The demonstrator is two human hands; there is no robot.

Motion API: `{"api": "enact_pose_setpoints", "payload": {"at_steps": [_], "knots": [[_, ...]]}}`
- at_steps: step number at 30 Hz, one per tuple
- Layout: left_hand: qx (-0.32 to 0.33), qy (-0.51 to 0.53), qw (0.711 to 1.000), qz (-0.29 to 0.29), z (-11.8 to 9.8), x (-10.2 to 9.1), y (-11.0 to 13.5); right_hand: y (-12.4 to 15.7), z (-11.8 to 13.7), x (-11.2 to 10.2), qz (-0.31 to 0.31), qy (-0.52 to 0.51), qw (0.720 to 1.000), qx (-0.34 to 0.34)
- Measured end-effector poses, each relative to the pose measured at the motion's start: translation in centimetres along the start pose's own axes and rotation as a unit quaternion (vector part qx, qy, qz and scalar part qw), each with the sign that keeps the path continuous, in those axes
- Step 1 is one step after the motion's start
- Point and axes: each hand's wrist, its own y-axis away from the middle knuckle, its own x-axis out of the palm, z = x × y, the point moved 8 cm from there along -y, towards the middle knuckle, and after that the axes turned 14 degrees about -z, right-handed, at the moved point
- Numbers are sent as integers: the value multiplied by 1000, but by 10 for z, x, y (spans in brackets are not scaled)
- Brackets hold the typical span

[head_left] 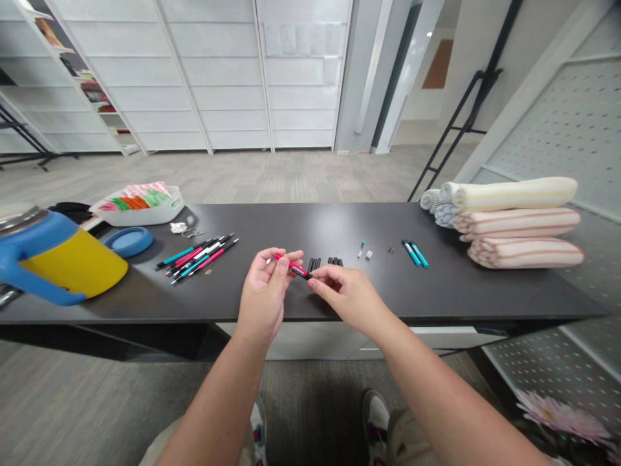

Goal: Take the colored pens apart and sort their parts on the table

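Observation:
Between my two hands, above the table, is a pink pen (pixel 293 266) with a black end. My left hand (pixel 264 285) holds its pink barrel between thumb and fingers. The fingers of my right hand (pixel 345 288) pinch the black end. Just behind the hands, several short black pieces (pixel 334 261) lie in two small groups. Two teal pens (pixel 415 254) with dark ends rest side by side to the right. Left of my hands is a loose pile of pink, teal, black and white pens (pixel 198 257).
A small teal-tipped piece (pixel 361 246) and a white piece (pixel 369 255) lie right of centre. Rolled cloths (pixel 521 223) are stacked at the right. At the left are a yellow-and-blue jug (pixel 72 259), a blue lid (pixel 129 242) and a white tray (pixel 169 207) of colourful packets.

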Motion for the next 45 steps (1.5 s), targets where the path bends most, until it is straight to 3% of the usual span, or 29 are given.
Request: {"api": "enact_pose_setpoints", "payload": {"at_steps": [5, 9, 16, 22, 27, 29, 35, 45], "knots": [[-39, -51, 998, -16, 9, -4, -1, -3, -17, -7, -75, -96, 991, 49], [-129, -94, 987, 32, 24, 1, 2, -5, -20, -14, -129, -136, 980, 62], [-229, -45, 971, 55, 26, 6, 5, -4, -16, -26, -200, -158, 966, 48], [-253, -47, 963, 80, 28, 10, 10, -5, -6, -31, -215, -151, 965, 16], [-254, -76, 956, 126, 32, 17, 16, -5, 29, -32, -179, -23, 977, -118], [-246, -95, 954, 141, 34, 19, 18, -4, 38, -33, -172, 23, 975, -141], [-232, -126, 950, 165, 37, 20, 20, -2, 44, -33, -174, 75, 972, -142], [-232, -124, 953, 147, 38, 17, 17, -6, 29, -41, -223, -28, 972, -61]]}}
